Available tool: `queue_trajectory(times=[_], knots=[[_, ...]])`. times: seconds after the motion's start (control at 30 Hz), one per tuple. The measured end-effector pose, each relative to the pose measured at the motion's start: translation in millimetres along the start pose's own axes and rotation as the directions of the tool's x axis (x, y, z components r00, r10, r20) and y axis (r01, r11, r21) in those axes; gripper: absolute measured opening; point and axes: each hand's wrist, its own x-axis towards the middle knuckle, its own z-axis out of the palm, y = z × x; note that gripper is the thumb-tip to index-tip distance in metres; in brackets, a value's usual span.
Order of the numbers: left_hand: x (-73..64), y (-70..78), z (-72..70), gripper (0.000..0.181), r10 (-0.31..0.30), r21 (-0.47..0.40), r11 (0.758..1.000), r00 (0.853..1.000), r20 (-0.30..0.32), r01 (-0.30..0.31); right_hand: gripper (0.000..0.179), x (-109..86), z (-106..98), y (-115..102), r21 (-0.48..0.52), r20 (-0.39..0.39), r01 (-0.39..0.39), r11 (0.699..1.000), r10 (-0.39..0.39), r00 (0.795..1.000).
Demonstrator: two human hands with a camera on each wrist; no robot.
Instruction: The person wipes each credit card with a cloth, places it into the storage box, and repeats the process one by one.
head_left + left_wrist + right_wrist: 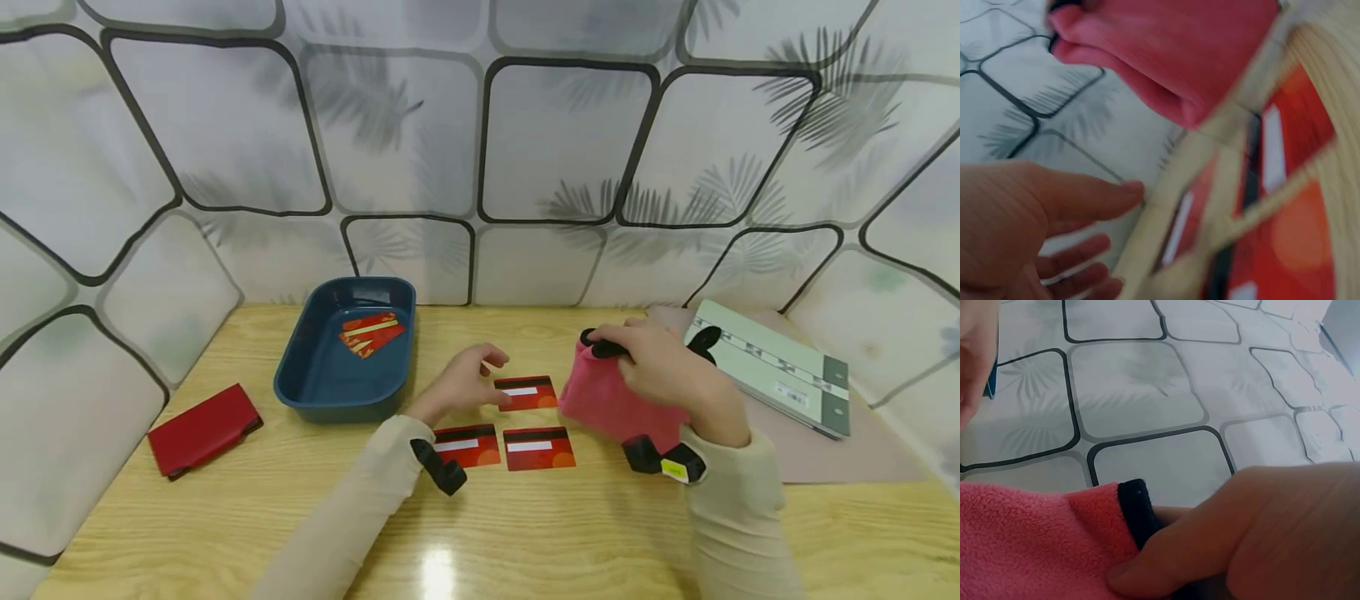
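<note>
My right hand [660,362] grips the top edge of a fuzzy pink cloth [618,400] with black trim, thumb on the near side in the right wrist view. The pink cloth [1185,50] hangs folded beside the cards. Over the wood, my left hand [461,383] has loosely spread fingers with nothing between them, its fingertips right by the upper red bank card [528,392]. Two more red cards lie nearer: one on the right [538,450], and one on the left [472,447] partly behind my left wrist.
A blue tray [300,375] holds several red-and-gold cards [371,333]. Left of it lies a red wallet [204,429]. On the right, a pale green notebook [772,362] rests on a beige mat [832,458]. A patterned curtain [562,150] stands behind the wooden table [510,542].
</note>
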Motion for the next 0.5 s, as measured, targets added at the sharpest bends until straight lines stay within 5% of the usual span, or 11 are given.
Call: queue_trajectory(times=[0.17, 0.37, 0.5], knots=[[4.5, -16.4, 16.8, 0.053, 0.100, 0.086, 0.991, 0.995, 0.018, -0.101, 0.041, -3.8, -1.3, 0.5, 0.004, 0.000, -0.019, 1.000, 0.019, 1.000], [7.2, -28.5, 30.4, 0.050, 0.073, 0.164, 0.984, 0.997, -0.035, -0.066, 0.041, -6.1, -1.3, 1.0, -0.008, -0.023, 0.006, 1.000, -0.006, 1.000], [6.3, -28.6, 32.5, 0.052, 0.025, 0.113, 0.993, 0.997, -0.072, -0.017, 0.040, -5.9, -1.4, -0.3, -0.010, -0.026, 0.016, 1.000, -0.016, 1.000]])
